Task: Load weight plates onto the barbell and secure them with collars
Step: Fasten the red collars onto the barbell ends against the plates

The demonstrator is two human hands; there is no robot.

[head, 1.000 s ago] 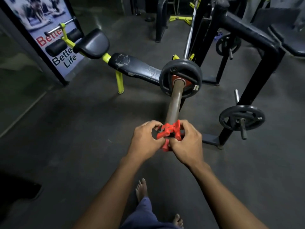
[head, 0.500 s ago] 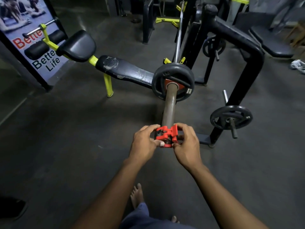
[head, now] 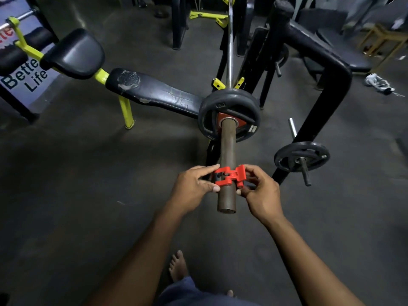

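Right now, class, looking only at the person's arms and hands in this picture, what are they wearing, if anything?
Both forearms are bare from the lower edge of the picture up to the wrists: no sleeves show. The left hand and right hand have no gloves, wraps or straps, and no watch, band or ring can be seen. The fingers are uncovered too, with short nails.

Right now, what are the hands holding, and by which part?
Both hold the red collar around the barbell sleeve: left hand pinches its left side, right hand its right side.
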